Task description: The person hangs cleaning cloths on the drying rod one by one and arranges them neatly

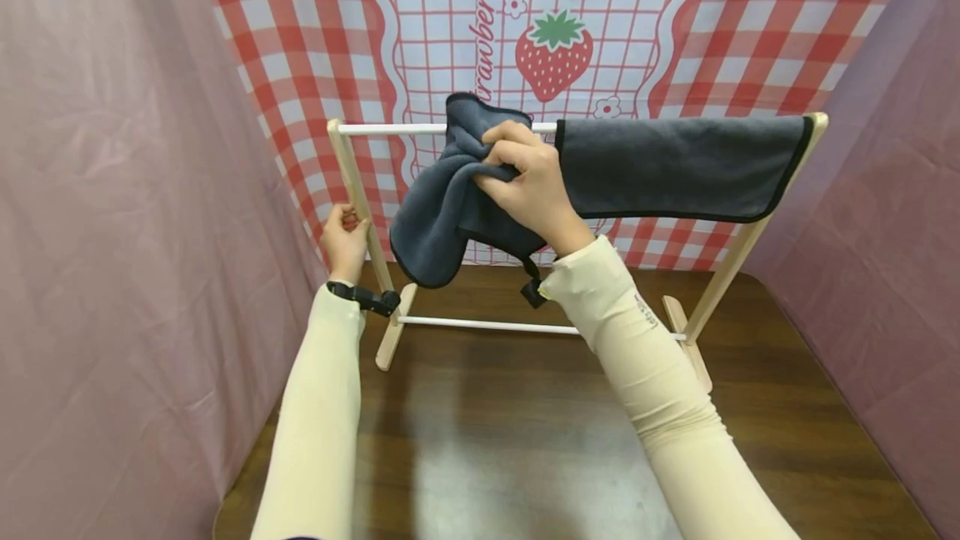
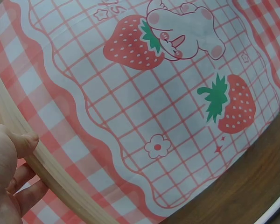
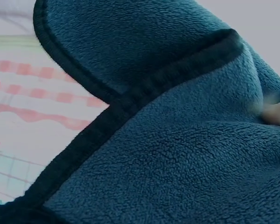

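My right hand (image 1: 528, 182) pinches a bunched grey towel (image 1: 431, 219) with dark edging, in front of the top white bar (image 1: 390, 130) of a drying rack. One corner of this towel stands up above the bar, and its lower part hangs in loose folds. The right wrist view is mostly filled by its fleecy cloth (image 3: 177, 163), with a fingertip (image 3: 276, 114) at the right edge. My left hand (image 1: 345, 244) holds the rack's left wooden post (image 1: 349, 165); in the left wrist view the thumb (image 2: 25, 143) lies on one side of the post, fingers on the other.
A second grey towel (image 1: 675, 165) hangs flat over the bar's right half. The rack's wooden feet (image 1: 393, 332) and lower white bar (image 1: 487, 325) stand on a brown wooden table (image 1: 525, 440). Behind is a strawberry-print cloth (image 1: 615, 15); pink curtains (image 1: 127, 232) flank both sides.
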Motion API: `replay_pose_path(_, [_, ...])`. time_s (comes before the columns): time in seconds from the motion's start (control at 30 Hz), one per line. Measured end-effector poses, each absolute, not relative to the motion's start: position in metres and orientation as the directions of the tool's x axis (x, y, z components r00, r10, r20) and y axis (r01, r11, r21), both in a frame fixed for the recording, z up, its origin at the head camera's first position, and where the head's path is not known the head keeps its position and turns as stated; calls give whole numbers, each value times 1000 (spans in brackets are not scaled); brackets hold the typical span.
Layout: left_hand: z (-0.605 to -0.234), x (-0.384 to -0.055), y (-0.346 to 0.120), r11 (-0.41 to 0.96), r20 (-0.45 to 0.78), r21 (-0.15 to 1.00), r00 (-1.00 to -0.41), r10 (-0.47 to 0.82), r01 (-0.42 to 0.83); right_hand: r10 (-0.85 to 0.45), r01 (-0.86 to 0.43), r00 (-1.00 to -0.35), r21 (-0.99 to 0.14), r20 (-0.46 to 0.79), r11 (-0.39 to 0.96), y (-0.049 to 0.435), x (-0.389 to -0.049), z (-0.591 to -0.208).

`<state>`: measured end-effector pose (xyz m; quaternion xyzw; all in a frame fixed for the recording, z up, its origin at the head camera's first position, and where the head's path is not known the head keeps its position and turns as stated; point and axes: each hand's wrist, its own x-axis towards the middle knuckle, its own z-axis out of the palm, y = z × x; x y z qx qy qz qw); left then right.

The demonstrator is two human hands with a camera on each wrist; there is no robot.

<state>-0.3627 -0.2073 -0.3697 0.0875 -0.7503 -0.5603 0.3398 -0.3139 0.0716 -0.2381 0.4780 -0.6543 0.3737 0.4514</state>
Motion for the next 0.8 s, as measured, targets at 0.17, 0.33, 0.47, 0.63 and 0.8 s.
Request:
replay_pose_path(0.17, [-369, -363, -207, 355, 418, 898, -754, -507, 259, -257, -963, -91, -19, 962, 269, 69, -317, -216])
replay_pose_path(0.33, [-370, -364, -207, 336, 412, 903, -761, -501, 267, -208, -968, -60, -6, 976, 251, 64, -321, -195])
replay_pose_path(0.47, [-372, -365, -207, 338, 409, 904, -758, -509, 261, -162, -974, -53, -15, 985, 228, 57, -326, -182])
replay_pose_path(0.63, [-372, -365, -206, 344, 421, 899, -750, -510, 270, -85, -969, -98, -75, 992, 237, 47, -334, -168])
replay_pose_path(0.8, [-371, -365, -206, 366, 439, 889, -743, -504, 276, -30, -952, -114, -101, 993, 289, 44, -344, -158])
